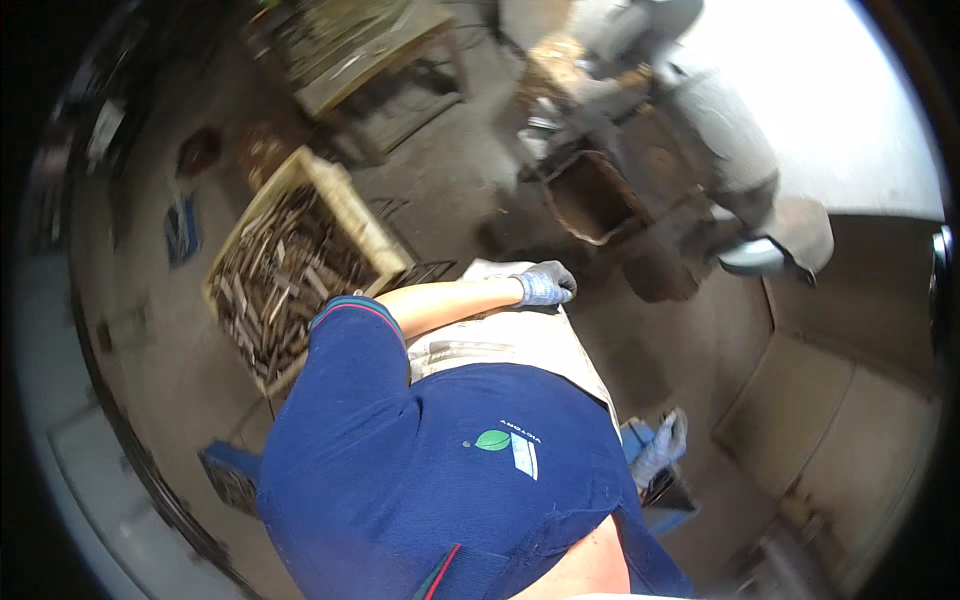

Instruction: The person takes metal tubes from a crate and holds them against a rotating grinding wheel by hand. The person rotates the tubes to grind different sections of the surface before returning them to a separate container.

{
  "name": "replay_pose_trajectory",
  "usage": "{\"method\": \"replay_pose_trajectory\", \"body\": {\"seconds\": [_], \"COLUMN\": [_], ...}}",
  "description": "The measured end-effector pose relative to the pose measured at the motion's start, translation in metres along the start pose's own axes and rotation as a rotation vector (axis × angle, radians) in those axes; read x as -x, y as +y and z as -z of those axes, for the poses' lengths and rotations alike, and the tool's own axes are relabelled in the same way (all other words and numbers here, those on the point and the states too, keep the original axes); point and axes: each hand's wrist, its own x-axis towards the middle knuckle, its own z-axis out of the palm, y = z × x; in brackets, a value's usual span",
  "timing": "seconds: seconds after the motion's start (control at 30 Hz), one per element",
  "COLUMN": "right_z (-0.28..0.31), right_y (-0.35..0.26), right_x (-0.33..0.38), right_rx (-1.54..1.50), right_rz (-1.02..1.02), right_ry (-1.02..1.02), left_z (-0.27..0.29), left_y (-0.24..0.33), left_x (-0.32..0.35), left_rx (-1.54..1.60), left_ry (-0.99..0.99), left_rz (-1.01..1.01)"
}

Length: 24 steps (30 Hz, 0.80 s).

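Our gloved left hand (545, 284) rests curled over the far end of the pale apron (520, 340) at our front, its fingers bent down on the cloth; whether it grips anything beneath we cannot tell. Our gloved right hand (662, 447) hangs low to the right of the apron, fingers loosely bent just above a blue crate (655, 500) with dark pieces in it; we cannot tell whether it holds one. To the left of the apron stands a wooden crate (345, 205) heaped with short rusty metal pieces (275, 275), full nearly to its rim. Beyond the apron sits a dark, rusty machine (610, 195) with an open box-like mouth. We judge that no piece is plainly in hand, the stock barely touched, so most of the work lies ahead.
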Motion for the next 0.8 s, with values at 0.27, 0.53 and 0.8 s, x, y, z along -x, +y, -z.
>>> {"method": "replay_pose_trajectory", "body": {"seconds": [0.27,0.53,0.8], "right_z": [-0.105,-0.134,-0.183], "right_y": [-0.003,0.018,-0.031], "right_x": [-0.049,-0.053,-0.020], "right_rx": [0.100,0.183,0.248], "right_rz": [0.401,0.324,0.303], "right_ry": [-0.463,-0.531,-0.587], "left_z": [0.077,0.169,0.173], "left_y": [-0.028,-0.188,-0.257], "left_x": [0.157,0.280,0.224], "left_rx": [-0.117,0.170,-0.320], "left_ry": [0.553,1.020,0.539], "left_rz": [-0.010,0.389,0.813]}}
